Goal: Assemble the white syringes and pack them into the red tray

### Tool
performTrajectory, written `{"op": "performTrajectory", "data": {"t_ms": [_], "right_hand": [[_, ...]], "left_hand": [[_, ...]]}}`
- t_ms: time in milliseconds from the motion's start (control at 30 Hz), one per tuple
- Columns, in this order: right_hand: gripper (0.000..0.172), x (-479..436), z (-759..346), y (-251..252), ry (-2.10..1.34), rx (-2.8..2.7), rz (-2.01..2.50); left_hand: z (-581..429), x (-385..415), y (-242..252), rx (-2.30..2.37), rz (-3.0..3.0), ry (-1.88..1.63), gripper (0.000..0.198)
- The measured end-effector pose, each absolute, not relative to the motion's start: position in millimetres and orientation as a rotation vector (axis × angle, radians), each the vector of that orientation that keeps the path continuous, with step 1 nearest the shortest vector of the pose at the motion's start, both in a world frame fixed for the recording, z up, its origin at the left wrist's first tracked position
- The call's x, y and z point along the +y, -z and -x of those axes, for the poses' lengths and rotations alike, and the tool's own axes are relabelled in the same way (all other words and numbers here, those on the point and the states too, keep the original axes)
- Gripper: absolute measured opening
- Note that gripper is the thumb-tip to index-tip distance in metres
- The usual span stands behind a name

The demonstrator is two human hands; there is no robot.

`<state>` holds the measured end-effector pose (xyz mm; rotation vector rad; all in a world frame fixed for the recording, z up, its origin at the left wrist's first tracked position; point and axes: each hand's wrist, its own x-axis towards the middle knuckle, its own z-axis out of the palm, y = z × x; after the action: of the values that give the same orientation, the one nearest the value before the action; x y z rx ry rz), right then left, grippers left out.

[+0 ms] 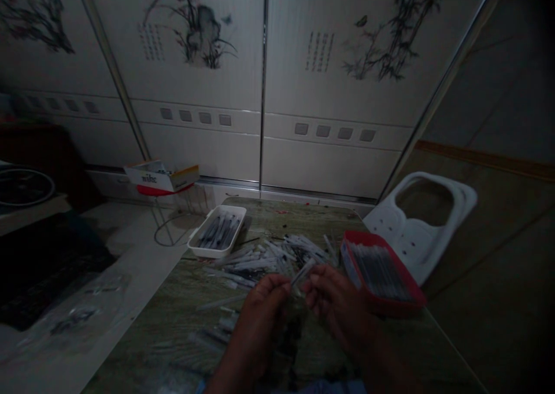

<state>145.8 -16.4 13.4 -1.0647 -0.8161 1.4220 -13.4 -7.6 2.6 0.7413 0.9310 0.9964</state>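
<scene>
Between my two hands a slim, pale pen [302, 271] slants up to the right, over the middle of the table. My left hand [266, 296] pinches its lower end with thumb and fingers. At its upper end, the fingers of my right hand [332, 293] are closed around it. Just beyond lies a loose heap of clear and whitish pen parts [273, 255], some with dark bits among them. More pale pieces [212, 336] are scattered left of my left wrist, blurred. Dim light hides finer detail.
A white tray [194, 245] of dark-cored pens stands at the back left. At the right edge, a red basket [405, 308] holds a dense row of similar pens. Behind it is a white plastic chair [455, 220]. A box [158, 180] rests on a red stool [150, 191] to the left.
</scene>
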Motion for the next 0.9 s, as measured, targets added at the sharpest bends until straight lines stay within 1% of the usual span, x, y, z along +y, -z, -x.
{"op": "performTrajectory", "data": {"t_ms": [67, 167, 267, 400, 567, 633, 700, 767, 900], "right_hand": [[0.026, -16.4, -140.7, -10.4, -1.437, -0.901, 1.119], [0.032, -14.9, -136.4, -3.6, -1.397, -0.971, 1.171], [0.031, -12.9, -138.5, -2.5, -1.327, -0.969, 1.167], [0.033, -12.7, -149.6, -18.9, -1.164, -0.979, 1.262], [0.033, -15.0, -180.4, -48.4, -0.876, -1.028, 1.545], [0.038, -13.6, -202.9, -54.8, -0.745, -1.059, 1.597], [0.039, -9.7, -232.1, -56.8, -0.510, -1.126, 1.719], [0.039, -4.2, -265.3, -55.0, -0.245, -1.242, 1.943], [0.037, 4.3, -324.0, -46.1, -0.107, -1.236, 2.132]], "left_hand": [[11.5, -8.2, -1.8, 0.925, -0.750, -1.003, 0.021], [8.2, -10.0, -2.8, 0.887, -0.772, -1.004, 0.023], [6.3, -11.9, -6.5, 0.895, -0.834, -0.988, 0.029], [7.4, -10.9, -12.5, 0.976, -0.932, -1.045, 0.037], [11.8, -5.0, -12.7, 1.077, -0.921, -1.097, 0.044], [13.2, -4.0, -12.0, 1.089, -0.930, -1.101, 0.044], [13.9, -4.0, -11.8, 1.087, -0.933, -1.105, 0.043], [13.8, -4.6, -11.9, 1.084, -0.934, -1.105, 0.041], [12.6, -4.6, -12.2, 1.106, -0.921, -1.107, 0.043]]}}
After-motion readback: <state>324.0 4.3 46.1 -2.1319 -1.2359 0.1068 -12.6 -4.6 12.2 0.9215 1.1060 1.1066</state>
